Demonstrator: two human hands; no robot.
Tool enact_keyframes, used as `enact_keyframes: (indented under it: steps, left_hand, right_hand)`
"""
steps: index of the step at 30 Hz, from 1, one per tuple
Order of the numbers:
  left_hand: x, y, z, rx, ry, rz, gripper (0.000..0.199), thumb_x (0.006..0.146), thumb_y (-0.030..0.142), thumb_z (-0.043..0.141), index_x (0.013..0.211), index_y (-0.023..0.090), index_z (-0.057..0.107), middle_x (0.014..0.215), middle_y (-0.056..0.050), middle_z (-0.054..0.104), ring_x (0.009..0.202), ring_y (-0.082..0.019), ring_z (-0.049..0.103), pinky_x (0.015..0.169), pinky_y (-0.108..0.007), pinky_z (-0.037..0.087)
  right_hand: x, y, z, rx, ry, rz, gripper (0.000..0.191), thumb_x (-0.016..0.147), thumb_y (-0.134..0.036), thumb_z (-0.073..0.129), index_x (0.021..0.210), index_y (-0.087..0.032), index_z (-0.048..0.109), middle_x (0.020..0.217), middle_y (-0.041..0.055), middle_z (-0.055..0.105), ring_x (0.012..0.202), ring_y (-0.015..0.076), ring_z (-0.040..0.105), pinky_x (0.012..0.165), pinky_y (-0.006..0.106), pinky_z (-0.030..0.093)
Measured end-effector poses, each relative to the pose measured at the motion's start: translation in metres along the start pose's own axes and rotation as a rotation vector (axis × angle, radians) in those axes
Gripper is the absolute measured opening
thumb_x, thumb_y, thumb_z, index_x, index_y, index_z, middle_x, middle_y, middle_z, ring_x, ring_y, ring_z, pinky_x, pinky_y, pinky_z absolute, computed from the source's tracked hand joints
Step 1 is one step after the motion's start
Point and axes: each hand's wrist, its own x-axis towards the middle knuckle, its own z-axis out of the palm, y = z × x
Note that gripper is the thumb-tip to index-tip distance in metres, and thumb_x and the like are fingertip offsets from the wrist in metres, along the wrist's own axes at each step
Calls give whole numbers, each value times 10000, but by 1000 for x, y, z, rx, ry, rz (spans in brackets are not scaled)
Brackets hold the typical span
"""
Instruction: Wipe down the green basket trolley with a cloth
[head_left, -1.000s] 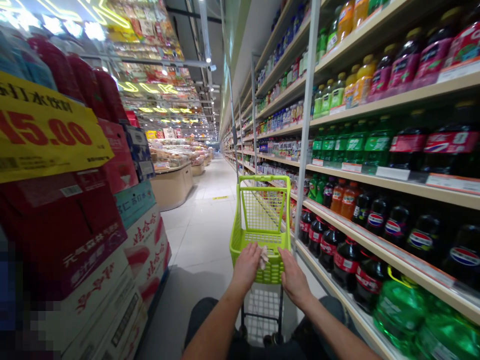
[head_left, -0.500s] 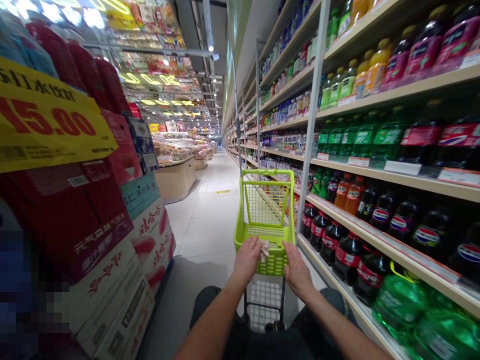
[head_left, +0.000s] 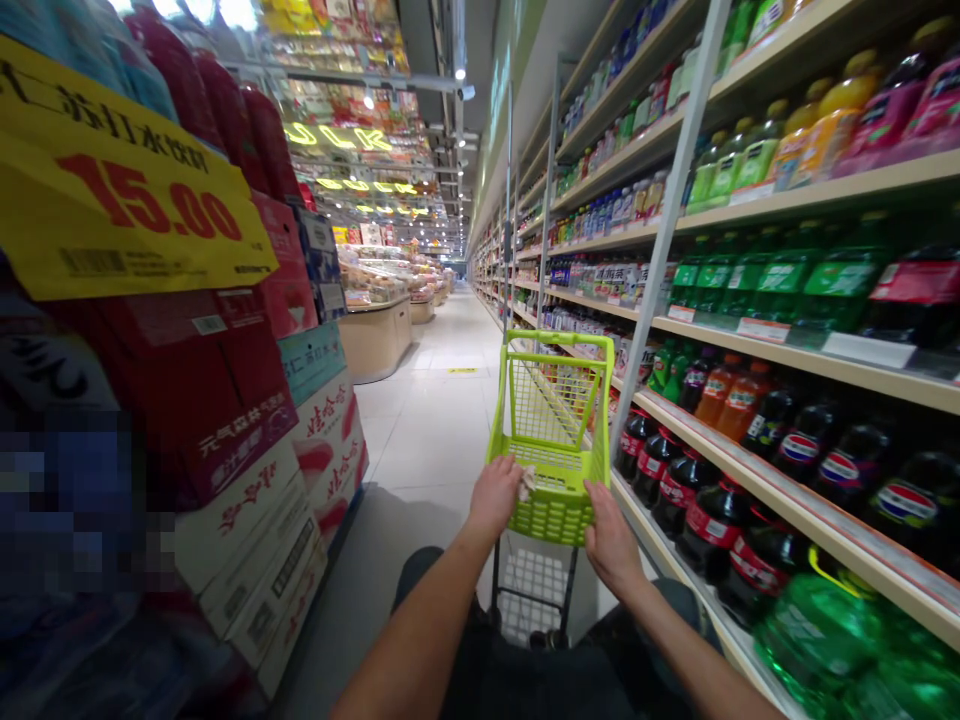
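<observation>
Ahead of me stands a lime-green shopping cart (head_left: 559, 518) with a mesh basket above a lower grid rack. My left hand (head_left: 495, 495) is closed over the near left corner of its rim. A crumpled pale piece, like a tissue (head_left: 527, 483), sticks out by that hand's fingers; whether they pinch it I cannot tell. At the near right corner, my right hand (head_left: 611, 538) is curled on the rim, its fingertips partly hidden. No goods show in the upper basket.
Shelves of bottled drinks (head_left: 802, 280) run close along the right, with large cola bottles (head_left: 709, 515) at the bottom. On the left rise stacked drink cartons (head_left: 259, 500) under a yellow price sign (head_left: 135, 190). A pale tiled aisle (head_left: 442, 410) leads past rounded display counters (head_left: 379, 340).
My view has turned slightly left and tilted, so the cart, shelves and cartons appear farther right. Both hands keep their places on the cart.
</observation>
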Motion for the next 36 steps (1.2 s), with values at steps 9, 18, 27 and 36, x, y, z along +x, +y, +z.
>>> enact_keyframes:
  steps: [9, 18, 27, 36]
  left_hand:
    - [1, 43, 27, -31, 17, 246, 306, 873, 264, 417, 1158, 225, 520, 1292, -53, 493, 1222, -181, 395, 1041, -334, 313]
    - [-5, -1, 8, -45, 28, 12, 318, 858, 188, 425, 1155, 190, 540, 1315, -85, 472, 1232, -201, 396, 1030, -383, 336]
    - [-1, 31, 31, -56, 42, 198, 332, 850, 195, 443, 1172, 201, 523, 1311, -73, 479, 1233, -197, 401, 1032, -370, 345]
    - [4, 56, 43, -98, 60, 285, 342, 855, 209, 433, 1188, 225, 513, 1304, -67, 487, 1239, -189, 391, 1028, -378, 352]
  right_hand:
    - [-1, 3, 4, 1, 57, -25, 684, 639, -35, 339, 1308, -180, 332, 1267, 96, 464, 1244, 231, 361, 999, 462, 361]
    - [-1, 5, 4, 39, 43, -12, 703, 643, -19, 336, 1327, -177, 315, 1292, 98, 449, 1251, 229, 356, 1025, 465, 331]
    - [0, 17, -4, 79, 34, -44, 705, 643, -21, 341, 1329, -178, 328, 1290, 89, 469, 1226, 204, 396, 1013, 428, 361]
    - [3, 11, 0, 29, 86, -1, 702, 635, -26, 341, 1320, -176, 336, 1253, 93, 499, 1207, 216, 421, 987, 433, 392]
